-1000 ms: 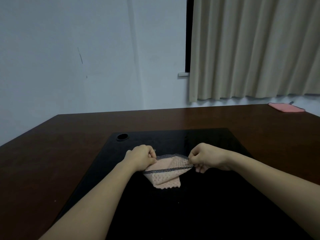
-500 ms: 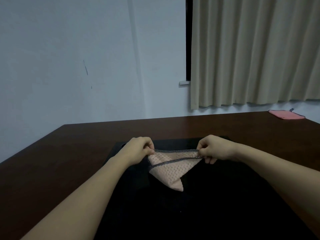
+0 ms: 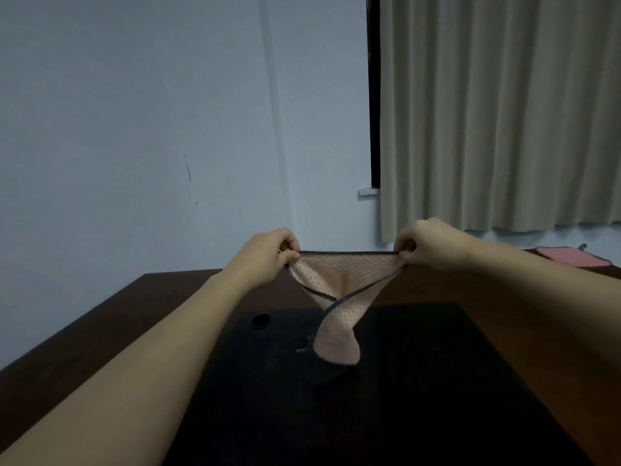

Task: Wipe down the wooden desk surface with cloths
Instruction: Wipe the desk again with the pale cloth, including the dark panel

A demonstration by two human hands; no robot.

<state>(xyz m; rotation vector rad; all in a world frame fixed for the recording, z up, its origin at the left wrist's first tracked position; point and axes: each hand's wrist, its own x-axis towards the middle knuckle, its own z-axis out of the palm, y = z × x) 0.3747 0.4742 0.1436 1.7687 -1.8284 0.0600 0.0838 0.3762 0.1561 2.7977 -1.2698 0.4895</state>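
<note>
Above the middle of the dark brown wooden surface (image 3: 100,334), over its black rectangular mat (image 3: 437,381), a peach dotted cloth with dark stitched edging (image 3: 339,297) hangs stretched between both hands. The left hand (image 3: 268,255) pinches one top corner, the right hand (image 3: 425,243) the other, fingers curled tight on the hem. The lower half twists and droops toward six o'clock, clear of the mat as far as I can tell. To open it well, I'd judge a light shake should undo the twist before laying it flat. A second pink cloth (image 3: 571,257) lies at two o'clock, well apart, below the beige curtain (image 3: 497,112).
</note>
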